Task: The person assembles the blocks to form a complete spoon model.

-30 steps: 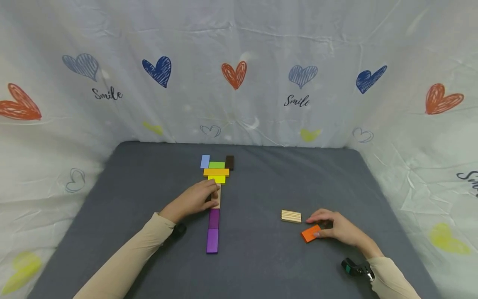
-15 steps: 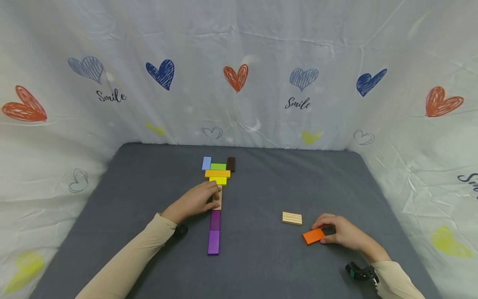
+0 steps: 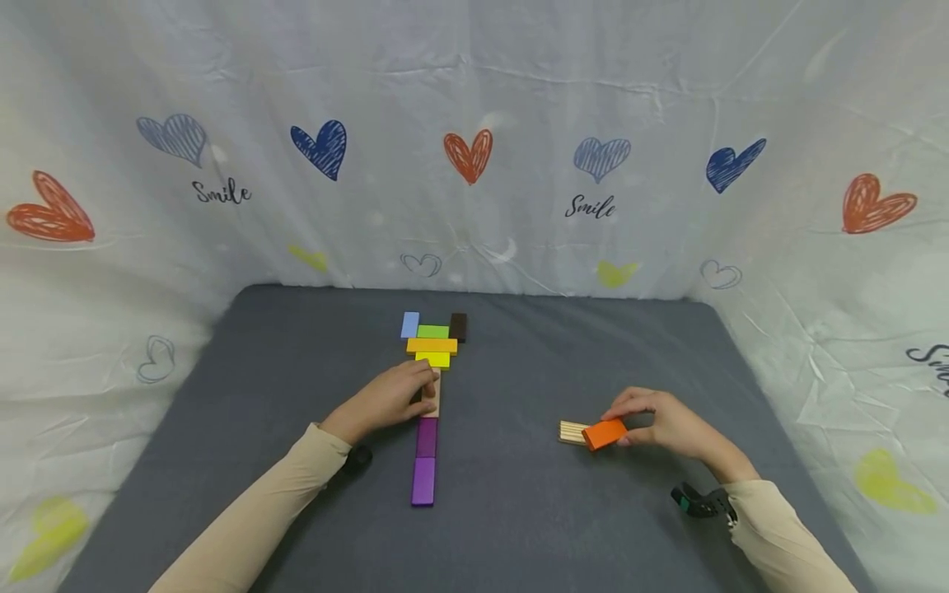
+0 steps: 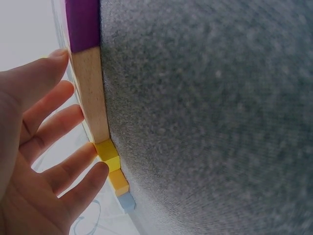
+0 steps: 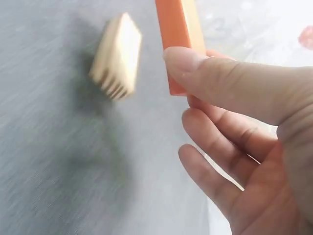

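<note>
My right hand [image 3: 673,426] pinches an orange block [image 3: 605,434] between thumb and fingers, held above the table. In the right wrist view the thumb [image 5: 186,59] presses on the orange block [image 5: 174,29]. Just left of it lies a pale grooved wooden block [image 3: 572,432], partly hidden behind the orange one in the head view. My left hand [image 3: 381,402] rests its fairly straight, spread fingertips at a plain wooden block [image 4: 90,88]. That block stands in a row between a purple block [image 3: 427,436] and a yellow block [image 3: 433,360].
A second purple block [image 3: 423,481] ends the row at the near side. Beyond the yellow block lie an orange-yellow block [image 3: 432,346], a green block [image 3: 433,331], a light blue block [image 3: 410,324] and a dark brown block [image 3: 459,327]. A heart-printed curtain [image 3: 519,148] surrounds the grey table [image 3: 511,519].
My right hand has taken hold of the orange block, lifted it off the table and moved it forward and left toward the grooved block. The left hand has stayed in place.
</note>
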The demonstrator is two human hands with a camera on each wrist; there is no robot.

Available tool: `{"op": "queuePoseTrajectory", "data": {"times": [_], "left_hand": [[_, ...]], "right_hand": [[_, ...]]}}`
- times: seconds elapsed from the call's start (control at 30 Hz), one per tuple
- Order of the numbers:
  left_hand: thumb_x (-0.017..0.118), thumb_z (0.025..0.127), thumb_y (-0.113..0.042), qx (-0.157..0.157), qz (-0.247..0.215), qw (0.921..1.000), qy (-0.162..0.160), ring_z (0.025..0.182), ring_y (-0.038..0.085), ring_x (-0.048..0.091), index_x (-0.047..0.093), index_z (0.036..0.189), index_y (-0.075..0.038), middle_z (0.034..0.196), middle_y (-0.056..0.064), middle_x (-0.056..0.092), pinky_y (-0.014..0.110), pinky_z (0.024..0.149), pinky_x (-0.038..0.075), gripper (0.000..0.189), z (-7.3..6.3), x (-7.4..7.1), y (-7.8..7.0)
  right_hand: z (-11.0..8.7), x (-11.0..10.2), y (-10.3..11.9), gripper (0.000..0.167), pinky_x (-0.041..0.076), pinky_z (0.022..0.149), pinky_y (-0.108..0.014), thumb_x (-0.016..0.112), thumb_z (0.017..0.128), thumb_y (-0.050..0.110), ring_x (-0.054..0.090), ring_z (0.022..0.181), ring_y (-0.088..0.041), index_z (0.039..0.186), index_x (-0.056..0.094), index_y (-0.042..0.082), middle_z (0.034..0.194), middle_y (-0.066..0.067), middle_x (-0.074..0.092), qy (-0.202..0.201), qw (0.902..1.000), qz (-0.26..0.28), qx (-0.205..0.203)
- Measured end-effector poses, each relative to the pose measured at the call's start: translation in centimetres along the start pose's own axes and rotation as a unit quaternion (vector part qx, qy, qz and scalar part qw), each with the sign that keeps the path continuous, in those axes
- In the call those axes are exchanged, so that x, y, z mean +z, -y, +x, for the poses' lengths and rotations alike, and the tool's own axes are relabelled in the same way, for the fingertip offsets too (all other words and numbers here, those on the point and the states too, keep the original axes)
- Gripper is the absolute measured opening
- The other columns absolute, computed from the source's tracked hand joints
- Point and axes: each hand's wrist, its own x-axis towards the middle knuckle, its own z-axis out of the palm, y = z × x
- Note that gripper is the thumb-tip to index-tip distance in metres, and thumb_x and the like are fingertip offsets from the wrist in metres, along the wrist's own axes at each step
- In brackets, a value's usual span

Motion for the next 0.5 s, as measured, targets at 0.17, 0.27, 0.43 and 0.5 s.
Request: {"op": "queuePoseTrajectory", "data": {"times": [0.17, 0.27, 0.43, 0.5], "left_hand": [[0.076, 0.088, -0.027, 0.003, 0.004, 1.0000, -0.007, 0.097, 0.014, 0.058, 0.065, 0.094, -0.016, 0.099, -0.004, 0.062, 0.034, 0.090, 0.055, 0.017, -0.1, 0.1, 0.0], [0.077, 0.087, -0.027, 0.006, 0.006, 0.9999, -0.012, 0.095, 0.013, 0.058, 0.065, 0.095, -0.016, 0.098, -0.004, 0.061, 0.033, 0.088, 0.055, 0.017, -0.2, 0.1, 0.0], [0.076, 0.088, -0.027, 0.005, 0.000, 1.0000, -0.007, 0.093, 0.013, 0.056, 0.066, 0.097, -0.015, 0.098, -0.004, 0.061, 0.033, 0.088, 0.055, 0.017, -0.1, -0.1, -0.1], [0.076, 0.088, -0.027, 0.009, 0.002, 0.9999, -0.007, 0.092, 0.013, 0.056, 0.066, 0.097, -0.015, 0.097, -0.003, 0.061, 0.033, 0.087, 0.055, 0.018, -0.1, -0.1, -0.1]], "right_hand": [[3.0, 0.5, 0.9, 0.035, 0.056, 0.081, -0.039, 0.082, 0.079, 0.016, 0.060, 0.100, -0.006, 0.112, 0.074, 0.026, 0.113, 0.005, 0.069, -0.005, 0.9997, 0.022, -0.005], [4.6, 1.3, 1.1, 0.034, 0.056, 0.084, -0.039, 0.082, 0.080, 0.020, 0.061, 0.101, -0.008, 0.112, 0.074, 0.027, 0.114, 0.005, 0.069, -0.003, 0.9994, 0.033, -0.003], [6.3, 2.3, 1.0, 0.033, 0.055, 0.087, -0.034, 0.082, 0.081, 0.025, 0.062, 0.101, -0.009, 0.112, 0.072, 0.027, 0.115, 0.005, 0.068, -0.006, 0.9993, 0.037, 0.007], [6.6, 2.5, 1.0, 0.032, 0.055, 0.088, -0.034, 0.082, 0.080, 0.024, 0.063, 0.101, -0.010, 0.111, 0.072, 0.027, 0.115, 0.006, 0.068, -0.007, 0.9991, 0.040, 0.013]]}}
